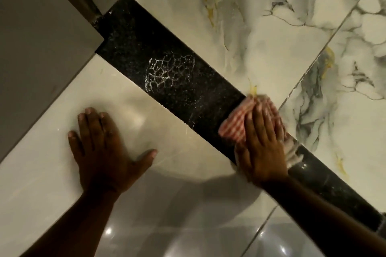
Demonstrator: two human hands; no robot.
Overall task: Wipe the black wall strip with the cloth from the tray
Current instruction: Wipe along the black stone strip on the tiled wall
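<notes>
The black wall strip (167,73) runs diagonally from upper left to lower right between pale tiles. A white web-like soap mark and specks sit on its middle. My right hand (263,144) lies flat on a red-and-white striped cloth (236,123), pressing it against the strip at the lower right; the hand is motion-blurred. My left hand (102,148) rests flat with fingers spread on the cream tile below the strip, holding nothing. No tray is visible.
White marble-patterned tiles (271,27) with grey and yellow veins lie above the strip. A glossy cream tile (52,173) lies below it. A grey panel (41,37) and a door-frame edge stand at the upper left, where the strip ends.
</notes>
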